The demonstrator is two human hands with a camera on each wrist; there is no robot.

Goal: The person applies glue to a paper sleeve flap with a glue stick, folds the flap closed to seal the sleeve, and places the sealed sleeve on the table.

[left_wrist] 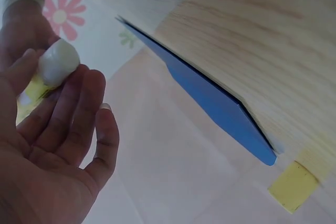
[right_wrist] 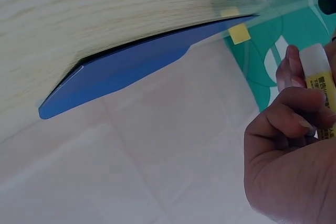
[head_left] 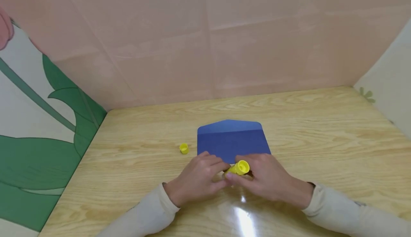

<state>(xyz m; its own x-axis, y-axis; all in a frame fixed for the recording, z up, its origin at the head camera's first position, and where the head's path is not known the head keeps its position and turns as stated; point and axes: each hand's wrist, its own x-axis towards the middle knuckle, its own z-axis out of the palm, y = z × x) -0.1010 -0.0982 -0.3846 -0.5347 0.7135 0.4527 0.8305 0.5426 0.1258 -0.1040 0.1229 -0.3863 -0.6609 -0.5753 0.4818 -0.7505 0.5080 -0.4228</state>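
Both hands hold a glue stick (head_left: 238, 168) with a yellow barrel and a white end (left_wrist: 60, 62). In the head view its open yellow end faces up toward the camera, over the near edge of a blue envelope (head_left: 232, 145). My right hand (head_left: 268, 178) grips the barrel, where printed black lettering shows in the right wrist view. With thumb and fingertips, my left hand (head_left: 200, 176) pinches the stick about its white end. The envelope lies with its lighter flap unfolded away from me. Left of it is a small yellow cap (head_left: 184, 148).
The wood-grain table (head_left: 135, 137) ends at a pinkish wall covering (head_left: 167, 58). A green leaf-patterned panel (head_left: 35, 158) stands along the left side and a pale panel (head_left: 390, 76) along the right. Light glares off the tabletop near the front.
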